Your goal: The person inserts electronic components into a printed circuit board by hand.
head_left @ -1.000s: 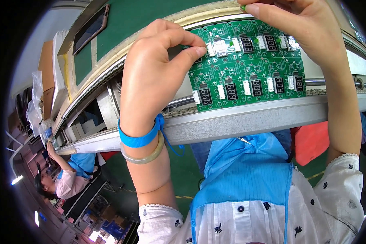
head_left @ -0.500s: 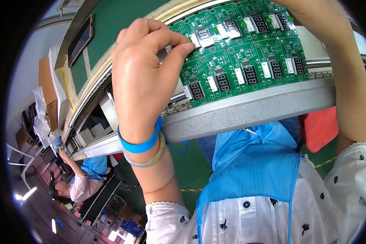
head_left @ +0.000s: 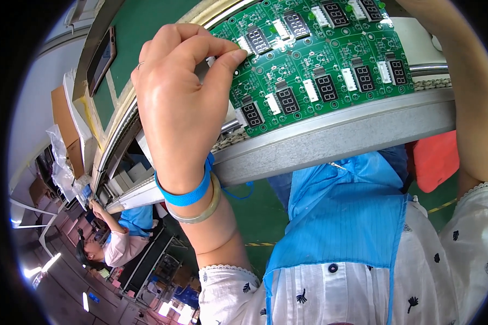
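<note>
A green circuit board panel [head_left: 298, 59] lies across the rails, carrying rows of dark digit displays [head_left: 326, 88] and white connectors [head_left: 310, 90]. At its upper left part is my left hand [head_left: 187, 81], thumb and index finger pinched together on a white connector [head_left: 244, 45] beside a display. The fingertips partly cover that connector. A blue strap [head_left: 187, 194] and a pale bangle [head_left: 198, 215] circle my left wrist. My right forearm [head_left: 472, 103] rises past the board's right end. The right hand itself is beyond the top edge of the picture.
A grey metal rail [head_left: 336, 132] runs along the board's near side, with a chain [head_left: 434, 83] beside it. A phone [head_left: 102, 59] lies on the green surface at upper left. Farther left, another person [head_left: 119, 246] works at the line. A red seat [head_left: 434, 162] is at right.
The whole view has shifted slightly, so the board appears a little higher and farther left. My left hand keeps its pinch at the same connector.
</note>
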Demonstrator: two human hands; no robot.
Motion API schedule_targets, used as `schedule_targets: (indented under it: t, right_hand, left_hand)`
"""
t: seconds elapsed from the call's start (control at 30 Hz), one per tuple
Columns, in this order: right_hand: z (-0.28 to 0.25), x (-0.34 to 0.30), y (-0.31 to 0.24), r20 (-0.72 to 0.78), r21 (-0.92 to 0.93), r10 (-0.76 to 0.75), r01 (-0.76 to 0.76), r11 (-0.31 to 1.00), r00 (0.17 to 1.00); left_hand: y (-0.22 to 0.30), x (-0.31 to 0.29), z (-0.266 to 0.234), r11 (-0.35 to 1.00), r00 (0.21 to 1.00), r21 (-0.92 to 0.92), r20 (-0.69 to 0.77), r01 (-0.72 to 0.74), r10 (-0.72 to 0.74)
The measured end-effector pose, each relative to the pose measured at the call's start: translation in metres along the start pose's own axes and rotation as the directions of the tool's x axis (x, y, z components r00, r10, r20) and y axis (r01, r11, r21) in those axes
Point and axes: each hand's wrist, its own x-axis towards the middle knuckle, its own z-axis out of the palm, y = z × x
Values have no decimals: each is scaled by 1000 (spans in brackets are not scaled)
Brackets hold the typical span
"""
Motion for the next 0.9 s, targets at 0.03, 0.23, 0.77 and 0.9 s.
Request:
schedule_targets:
  t: [0.03, 0.23, 0.77, 0.9]
  right_hand:
    - [0, 0, 1, 2, 14, -6, 6, 1000, 1000]
    - [-6, -4, -1, -11, 43, -13, 14, 999, 1000]
    - [-3, -3, -1, -36, 43, -30, 31, 999, 999]
    - [-4, 0, 2, -6, 22, -36, 36, 999, 999]
  left_hand:
    - [0, 0, 0, 1000, 1000, 0, 0, 0, 0]
    - [-1, 6, 2, 997, 1000, -82, 6, -12, 13]
    - [-7, 1, 4, 975, 998, -216, -21, 47, -52]
    - [-7, 0, 4, 983, 999, -178, -31, 35, -41]
